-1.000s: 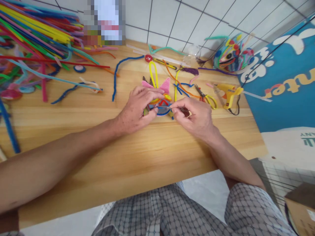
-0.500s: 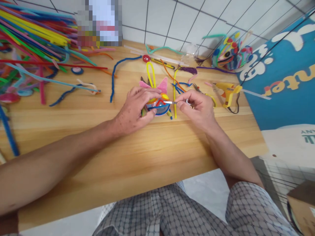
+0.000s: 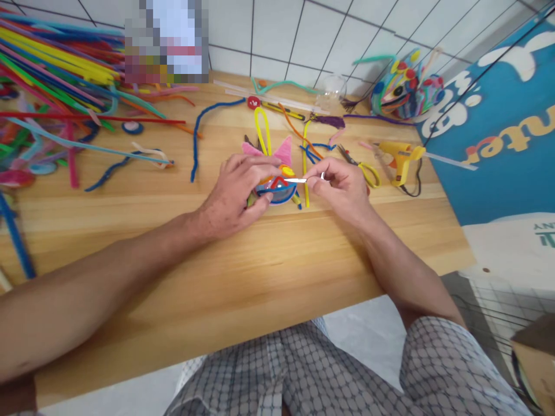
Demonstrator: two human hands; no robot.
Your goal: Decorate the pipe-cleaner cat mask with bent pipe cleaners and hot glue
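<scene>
My left hand (image 3: 243, 193) grips a small craft figure (image 3: 284, 195) on the table, fingers over its top and thumb at its near side. The figure has a clear rounded body edged in blue pipe cleaner, red and yellow pieces, pink pointed ears (image 3: 284, 151) and a tall yellow loop (image 3: 262, 130). Part of it is hidden under my fingers. Pinched in my right hand (image 3: 340, 188) is a pair of small silver scissors (image 3: 296, 180). Their tip lies against the red and blue pipe cleaner on the figure's right side; the handles are mostly covered.
Pipe cleaners (image 3: 60, 58) pile up at the left. Right of my hands lie yellow-handled scissors (image 3: 368, 173) and a yellow glue gun (image 3: 396, 162). A decorated fish-like craft (image 3: 401, 89) stands at the back right, and a yellow cutter (image 3: 284, 111) lies behind the figure.
The view has shifted slightly. My right hand has moved a little left with the small scissors, their tip further over the figure. My left hand keeps its hold.
</scene>
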